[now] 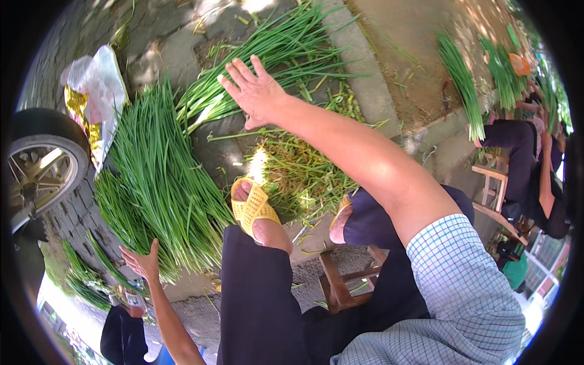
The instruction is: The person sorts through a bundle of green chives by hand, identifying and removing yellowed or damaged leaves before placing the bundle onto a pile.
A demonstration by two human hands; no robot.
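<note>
Slanting up-right, the upper green bundle (pixel 286 47) lies nearer your right hand (pixel 258 97), spread and empty. Your left hand (pixel 145 264), also released, is beside the larger bundle (pixel 161 164).

Apparently a roadside (pixel 173 33): kerb (pixel 370 91), wheel (pixel 41 173)

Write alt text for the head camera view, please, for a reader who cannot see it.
An open right hand is stretched toward loose green stalks, while the open left hand is near the lower edge of a large stalk pile. Yellow slippers are beside a heap of trimmings; a wheel is at the far left.
</note>
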